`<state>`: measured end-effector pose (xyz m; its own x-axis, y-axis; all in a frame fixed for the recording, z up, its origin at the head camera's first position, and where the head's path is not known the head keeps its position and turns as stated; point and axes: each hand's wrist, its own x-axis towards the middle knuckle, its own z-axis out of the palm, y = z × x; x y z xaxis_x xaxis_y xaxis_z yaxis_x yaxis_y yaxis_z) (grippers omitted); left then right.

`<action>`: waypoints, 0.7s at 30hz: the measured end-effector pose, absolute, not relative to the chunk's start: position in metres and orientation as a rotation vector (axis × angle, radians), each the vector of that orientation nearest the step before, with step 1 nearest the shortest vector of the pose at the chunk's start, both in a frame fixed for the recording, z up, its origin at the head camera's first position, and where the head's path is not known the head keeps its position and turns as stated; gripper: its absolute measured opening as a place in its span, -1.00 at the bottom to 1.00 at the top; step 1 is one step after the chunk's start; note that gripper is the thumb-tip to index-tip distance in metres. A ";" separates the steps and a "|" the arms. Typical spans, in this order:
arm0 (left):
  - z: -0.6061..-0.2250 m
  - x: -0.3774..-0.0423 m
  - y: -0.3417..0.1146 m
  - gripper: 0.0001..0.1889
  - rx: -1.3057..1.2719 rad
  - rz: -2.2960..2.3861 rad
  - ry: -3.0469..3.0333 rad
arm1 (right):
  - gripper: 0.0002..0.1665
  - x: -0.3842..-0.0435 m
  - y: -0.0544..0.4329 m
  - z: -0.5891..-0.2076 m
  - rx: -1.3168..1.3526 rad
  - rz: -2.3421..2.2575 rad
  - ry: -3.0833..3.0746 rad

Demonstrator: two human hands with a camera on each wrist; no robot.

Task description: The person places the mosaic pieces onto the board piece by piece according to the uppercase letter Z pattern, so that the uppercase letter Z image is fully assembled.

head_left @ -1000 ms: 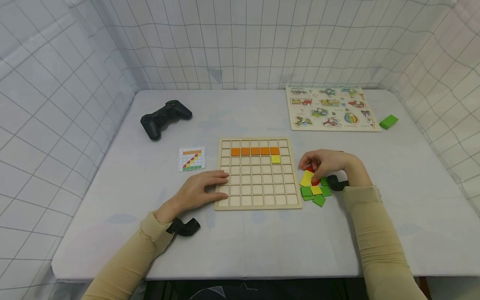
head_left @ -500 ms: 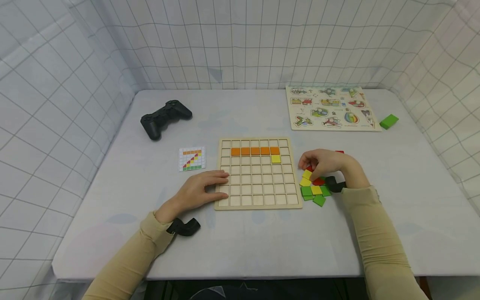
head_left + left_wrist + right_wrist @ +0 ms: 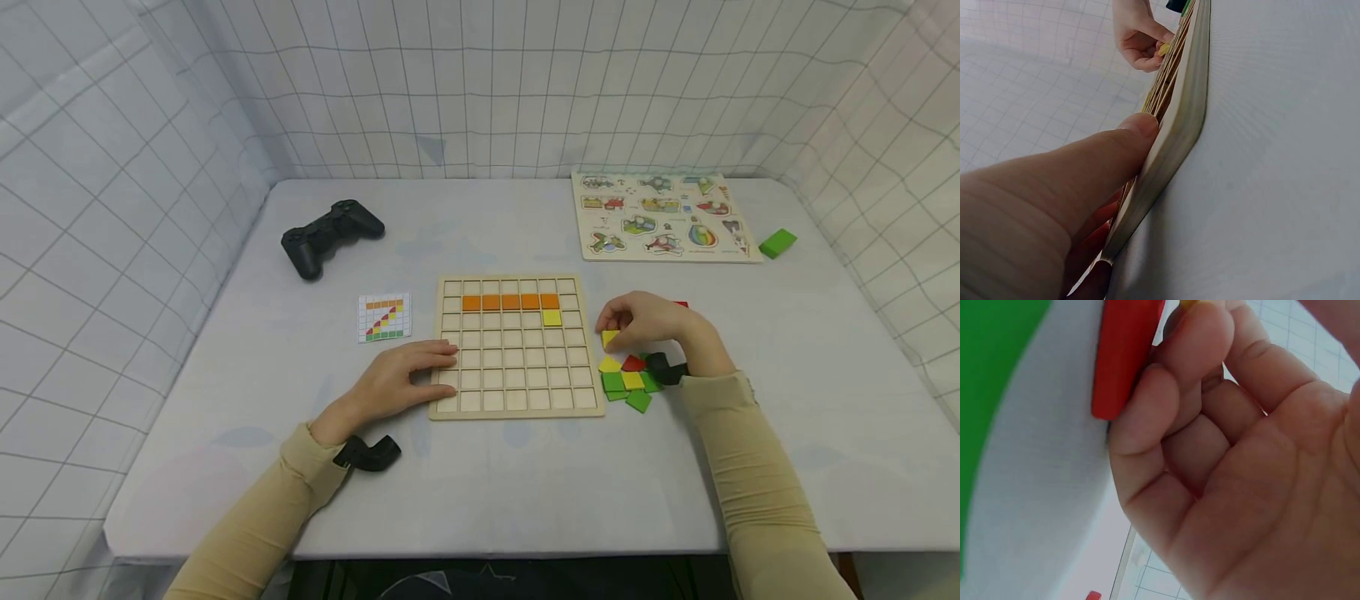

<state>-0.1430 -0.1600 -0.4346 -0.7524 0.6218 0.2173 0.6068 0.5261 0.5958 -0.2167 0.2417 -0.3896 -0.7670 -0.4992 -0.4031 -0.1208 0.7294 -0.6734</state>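
Observation:
My left hand [image 3: 397,379] rests on the left edge of a wooden grid board [image 3: 525,414], fingers fairly straight. In the left wrist view its thumb [image 3: 1141,124] lies over the board's rim [image 3: 1175,137]. A row of orange tiles [image 3: 510,302] sits in the grid, with one yellow tile [image 3: 551,318] under the row's right end. To the right of the board, my right hand [image 3: 648,321] pinches another yellow tile [image 3: 611,337] between thumb and fingers. Just below that hand lies a pile of green tiles [image 3: 612,382], yellow pieces and a red piece [image 3: 633,363].
A small pattern card [image 3: 384,318] lies left of the board. Behind it is a black game controller [image 3: 330,237]. A picture puzzle board [image 3: 663,221] and a green block [image 3: 777,243] are at the back right. A red piece [image 3: 680,304] lies behind my right wrist.
My right hand has drawn a yellow tile away from the pile and shifted slightly up with it, uncovering more of the pile. The left hand and board have stayed still.

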 end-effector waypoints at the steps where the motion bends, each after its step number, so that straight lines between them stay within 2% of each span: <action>1: -0.434 -0.143 -0.160 -0.50 1.095 1.050 2.724 | -0.75 -0.217 0.242 -0.390 -0.477 -0.869 2.355; 14: -0.435 -0.142 -0.160 -0.51 1.099 1.081 2.709 | -0.90 -0.225 0.230 -0.378 -0.592 -0.887 2.346; 21: -0.435 -0.141 -0.161 -0.50 1.092 1.082 2.713 | -0.89 -0.237 0.206 -0.373 -0.696 -0.899 2.369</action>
